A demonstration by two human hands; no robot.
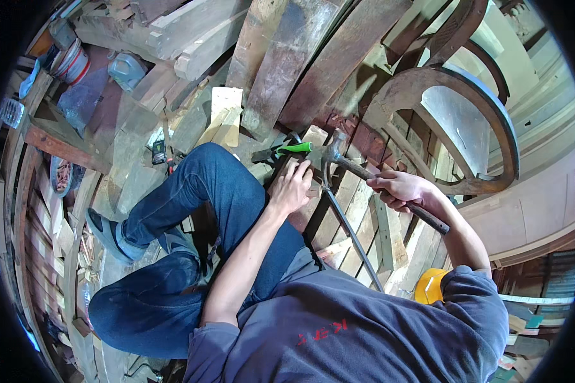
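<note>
My right hand [399,188] is wrapped round the handle of a claw hammer [358,167]. The hammer's metal head [334,148] is just right of my left hand [291,189]. My left fingers are bent and pressed close together over a wooden piece [312,186]; what they grip beneath is hidden. Just beyond them lies a tool with a bright green handle [296,147]. A long dark metal bar [351,233], curved at its top end, slants from below the hammer head toward my shirt.
Wide boards [287,51] lean beyond my hands. At the right stands a curved wooden chair frame [508,140]. A dark tape measure [158,152] lies beyond my knee. Farther left are a plastic jug [126,70] and a bucket [71,62]. A yellow object [431,286] sits beside my right arm.
</note>
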